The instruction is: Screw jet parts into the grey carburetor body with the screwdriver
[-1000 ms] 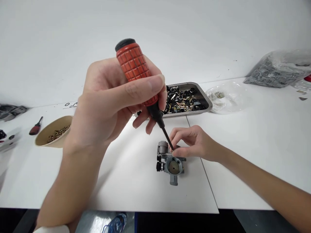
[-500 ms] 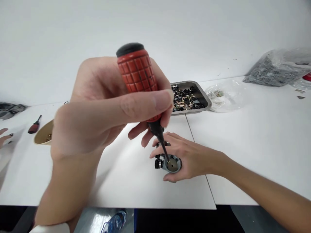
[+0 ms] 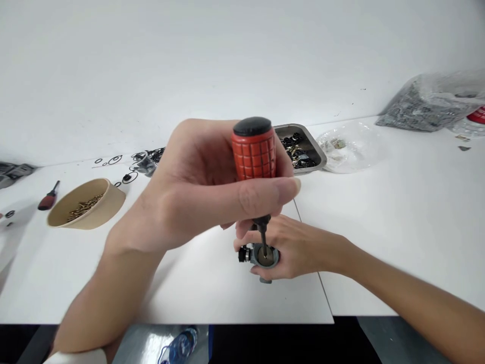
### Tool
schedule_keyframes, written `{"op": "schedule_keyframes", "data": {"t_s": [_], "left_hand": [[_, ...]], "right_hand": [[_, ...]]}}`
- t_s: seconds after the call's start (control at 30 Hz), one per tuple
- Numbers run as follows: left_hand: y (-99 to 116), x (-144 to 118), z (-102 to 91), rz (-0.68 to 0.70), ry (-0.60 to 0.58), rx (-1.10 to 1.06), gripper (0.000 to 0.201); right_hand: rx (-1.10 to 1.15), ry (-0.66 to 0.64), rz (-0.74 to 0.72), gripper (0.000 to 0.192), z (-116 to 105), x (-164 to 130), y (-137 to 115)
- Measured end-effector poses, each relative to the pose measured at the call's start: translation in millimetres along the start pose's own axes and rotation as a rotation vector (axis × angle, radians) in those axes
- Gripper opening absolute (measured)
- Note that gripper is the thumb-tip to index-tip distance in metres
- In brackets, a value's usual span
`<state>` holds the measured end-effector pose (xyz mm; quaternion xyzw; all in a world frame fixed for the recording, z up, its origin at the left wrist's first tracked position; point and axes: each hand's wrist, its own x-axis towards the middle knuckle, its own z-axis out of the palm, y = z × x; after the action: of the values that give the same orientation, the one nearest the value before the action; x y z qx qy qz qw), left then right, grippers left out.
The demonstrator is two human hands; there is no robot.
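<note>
My left hand (image 3: 204, 197) is wrapped round a screwdriver (image 3: 254, 154) with a red, grid-patterned handle and a black cap. Its shaft points down, nearly upright, and the tip meets the round metal disc on top of a small grey metal part (image 3: 273, 257). A black and silver fitting sticks out of that part to the left. My right hand (image 3: 293, 247) grips the part from the right, thumb at the near side and fingers round the far side, holding it on the white table. The far fingers are partly hidden behind the screwdriver and left hand.
A metal tray (image 3: 322, 161) of small black and brass parts stands behind my hands, beside a clear plastic bag (image 3: 352, 151). At left are a beige bowl (image 3: 113, 199) of screws, another screwdriver (image 3: 48, 200) and black rings (image 3: 114, 160). A filled bag (image 3: 417, 108) lies far right.
My left hand and the screwdriver have moved right and down, and the screwdriver now stands more upright on the disc. The bowl shows more fully. The other person's hand at far left is gone.
</note>
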<state>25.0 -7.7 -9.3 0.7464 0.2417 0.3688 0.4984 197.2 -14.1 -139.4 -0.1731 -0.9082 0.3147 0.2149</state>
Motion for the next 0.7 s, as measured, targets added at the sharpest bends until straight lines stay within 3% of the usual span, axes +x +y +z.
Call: {"op": "schedule_keyframes", "data": {"t_s": [0.2, 0.33, 0.57, 0.7], "left_hand": [[0.7, 0.0, 1.7, 0.009, -0.019, 0.02, 0.025], [-0.2, -3.2, 3.4, -0.029, -0.016, 0.05, 0.012], [0.8, -3.8, 5.4, -0.022, -0.012, 0.102, 0.013], [15.0, 3.6, 10.7, -0.048, -0.114, 0.082, 0.022]], "right_hand": [[0.007, -0.011, 0.015, 0.037, -2.2, 1.0, -2.3], [0.008, -0.02, 0.035, 0.034, -5.2, 2.6, -5.1], [0.021, -0.025, 0.056, 0.036, -5.7, 2.4, -5.4], [0.035, 0.0, 0.049, 0.037, -4.1, 2.0, -4.7]]}}
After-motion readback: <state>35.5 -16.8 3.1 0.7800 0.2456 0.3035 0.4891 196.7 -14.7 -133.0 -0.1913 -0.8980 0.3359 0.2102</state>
